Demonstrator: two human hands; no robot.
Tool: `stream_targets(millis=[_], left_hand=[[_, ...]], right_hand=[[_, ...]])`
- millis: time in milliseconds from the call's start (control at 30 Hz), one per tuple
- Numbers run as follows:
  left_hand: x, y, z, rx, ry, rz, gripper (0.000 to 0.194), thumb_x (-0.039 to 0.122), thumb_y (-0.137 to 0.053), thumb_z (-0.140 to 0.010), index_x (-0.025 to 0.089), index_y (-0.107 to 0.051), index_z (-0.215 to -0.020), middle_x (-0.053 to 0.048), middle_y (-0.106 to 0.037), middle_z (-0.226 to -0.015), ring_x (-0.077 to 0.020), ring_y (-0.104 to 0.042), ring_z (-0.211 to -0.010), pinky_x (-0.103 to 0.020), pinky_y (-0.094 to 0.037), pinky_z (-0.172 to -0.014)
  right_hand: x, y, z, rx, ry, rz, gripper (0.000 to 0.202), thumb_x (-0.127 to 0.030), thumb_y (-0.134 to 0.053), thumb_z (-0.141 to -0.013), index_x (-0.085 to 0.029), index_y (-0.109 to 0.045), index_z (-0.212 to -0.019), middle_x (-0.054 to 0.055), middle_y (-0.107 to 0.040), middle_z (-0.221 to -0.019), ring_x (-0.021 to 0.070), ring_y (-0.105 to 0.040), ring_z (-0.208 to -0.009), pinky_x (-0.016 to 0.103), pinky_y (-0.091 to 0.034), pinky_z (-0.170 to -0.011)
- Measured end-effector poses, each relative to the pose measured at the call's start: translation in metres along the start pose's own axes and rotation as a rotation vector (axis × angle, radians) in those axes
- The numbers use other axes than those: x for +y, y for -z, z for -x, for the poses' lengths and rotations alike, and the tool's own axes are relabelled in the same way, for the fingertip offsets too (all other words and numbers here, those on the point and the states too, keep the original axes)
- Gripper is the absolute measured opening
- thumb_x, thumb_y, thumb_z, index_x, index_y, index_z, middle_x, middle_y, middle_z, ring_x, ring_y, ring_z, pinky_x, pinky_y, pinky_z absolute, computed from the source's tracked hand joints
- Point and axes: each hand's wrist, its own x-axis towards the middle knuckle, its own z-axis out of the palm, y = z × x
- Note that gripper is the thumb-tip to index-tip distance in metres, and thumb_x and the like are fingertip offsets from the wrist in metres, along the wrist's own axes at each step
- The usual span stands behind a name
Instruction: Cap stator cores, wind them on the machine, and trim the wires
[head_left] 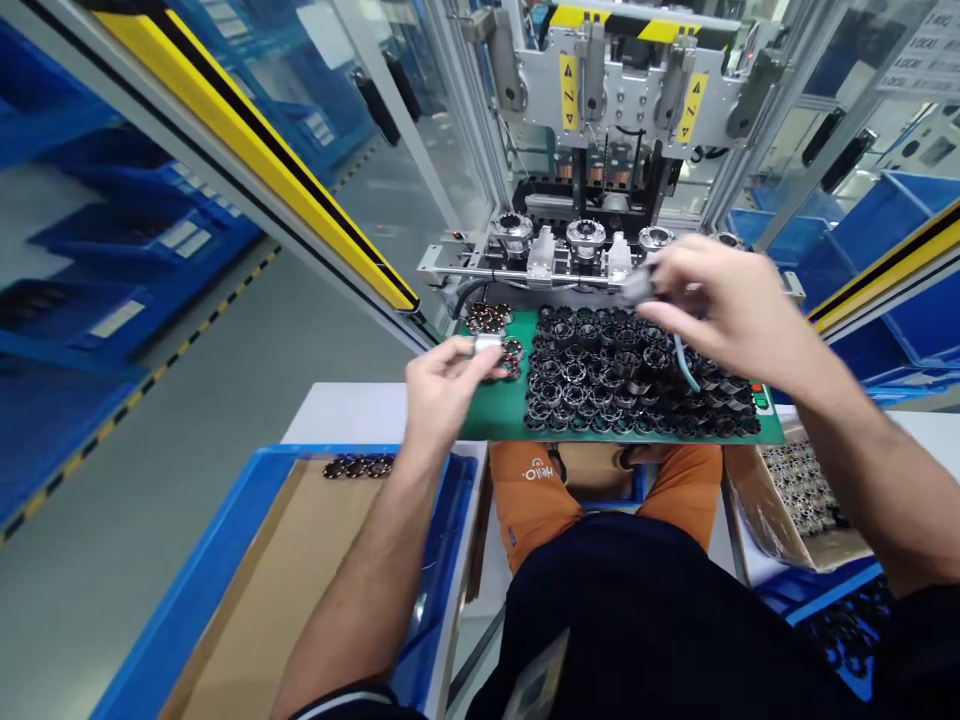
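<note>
My left hand (442, 388) pinches a small silver-white block (488, 342) between thumb and fingers. Beside and partly behind it, several copper-wound ring parts (489, 318) sit at the left end of the green mat (491, 424). My right hand (724, 300), smeared by motion, is closed around a small grey piece (639, 287) in front of the machine's fixtures. A pale blue curved strip (685, 366) hangs below that hand; whether it is gripped cannot be made out. Rows of black toothed ring parts (574, 372) cover much of the mat beneath.
Round metal fixtures (586, 238) stand along a rail behind the mat, under a machine head (626, 85). At lower left, a blue tray (217, 540) holds cardboard and several ring parts. A carton (757, 495) of metal rings stands right. Yellow-edged posts (277, 165) flank the station.
</note>
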Motion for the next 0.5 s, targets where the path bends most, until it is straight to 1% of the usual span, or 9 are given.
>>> stream_targets(millis=[67,133,167,200,233,267,300,400,500], left_hand=[[0.006,0.024,0.012,0.075,0.066,0.049,0.043,0.056,-0.089,-0.081,0.027,-0.06,-0.094,-0.002,-0.086,-0.096,-0.0246,-0.088,-0.078,-0.037,-0.075,-0.073],[0.01,0.044,0.027,0.118,0.12,0.066,0.053,0.047,-0.097,-0.067,0.034,-0.062,-0.104,0.003,-0.09,-0.1,-0.0263,-0.089,-0.082,-0.043,-0.079,-0.082],[0.009,0.051,0.034,0.126,0.146,0.054,0.055,0.042,-0.099,-0.062,0.037,-0.068,-0.107,0.006,-0.091,-0.102,-0.0278,-0.09,-0.087,-0.048,-0.08,-0.091],[0.005,0.057,0.041,0.128,0.171,0.029,0.053,0.039,-0.1,-0.062,0.041,-0.075,-0.109,0.006,-0.093,-0.108,-0.0298,-0.091,-0.099,-0.053,-0.077,-0.108],[-0.001,0.061,0.046,0.137,0.194,-0.025,0.047,0.041,-0.1,-0.066,0.044,-0.082,-0.109,0.007,-0.093,-0.117,-0.0317,-0.091,-0.112,-0.055,-0.07,-0.123],[-0.009,0.063,0.051,0.141,0.223,-0.117,0.045,0.046,-0.099,-0.07,0.049,-0.087,-0.113,0.009,-0.093,-0.123,-0.0336,-0.09,-0.12,-0.055,-0.064,-0.13],[-0.021,0.063,0.054,0.137,0.252,-0.186,0.05,0.05,-0.099,-0.073,0.052,-0.09,-0.122,0.009,-0.092,-0.126,-0.0365,-0.09,-0.124,-0.056,-0.063,-0.132],[-0.06,0.056,0.058,0.12,0.285,-0.328,0.063,0.058,-0.101,-0.071,0.054,-0.092,-0.133,0.005,-0.093,-0.126,-0.0434,-0.091,-0.12,-0.058,-0.07,-0.119],[-0.097,0.051,0.059,0.011,0.247,-0.461,0.065,0.065,-0.094,-0.079,0.061,-0.085,-0.144,0.006,-0.094,-0.121,-0.0441,-0.092,-0.118,-0.053,-0.077,-0.094]], right_hand=[[0.014,0.022,0.054,0.276,-0.103,-0.2,0.028,-0.045,-0.094,-0.103,-0.027,-0.075,-0.116,0.007,-0.085,-0.131,0.0204,-0.078,-0.094,0.041,-0.069,-0.084],[0.034,0.029,0.112,0.495,-0.221,-0.25,0.065,-0.037,-0.111,-0.081,-0.035,-0.076,-0.136,0.006,-0.085,-0.127,0.0217,-0.079,-0.09,0.038,-0.066,-0.072],[0.044,0.026,0.14,0.564,-0.304,-0.205,0.068,-0.036,-0.112,-0.079,-0.034,-0.079,-0.138,0.005,-0.085,-0.116,0.0216,-0.076,-0.084,0.038,-0.064,-0.068],[0.054,0.02,0.166,0.609,-0.41,-0.154,0.06,-0.039,-0.11,-0.082,-0.033,-0.083,-0.135,0.003,-0.082,-0.103,0.0213,-0.073,-0.078,0.039,-0.062,-0.066],[0.064,0.012,0.191,0.611,-0.519,-0.113,0.052,-0.042,-0.105,-0.087,-0.032,-0.085,-0.134,0.003,-0.081,-0.098,0.0215,-0.072,-0.076,0.039,-0.062,-0.066],[0.073,0.0,0.212,0.605,-0.609,-0.085,0.048,-0.044,-0.101,-0.092,-0.03,-0.086,-0.135,0.004,-0.081,-0.101,0.0216,-0.074,-0.077,0.04,-0.064,-0.068],[0.082,-0.013,0.231,0.606,-0.668,-0.057,0.046,-0.046,-0.098,-0.094,-0.028,-0.086,-0.135,0.006,-0.081,-0.103,0.0212,-0.074,-0.076,0.04,-0.065,-0.069],[0.108,-0.057,0.273,0.599,-0.783,-0.013,0.051,-0.055,-0.096,-0.093,-0.023,-0.085,-0.132,0.008,-0.082,-0.108,0.0201,-0.075,-0.071,0.041,-0.069,-0.07],[0.129,-0.098,0.297,0.597,-0.871,-0.027,0.059,-0.071,-0.09,-0.094,-0.022,-0.082,-0.126,0.008,-0.081,-0.102,0.0217,-0.076,-0.067,0.042,-0.07,-0.065]])
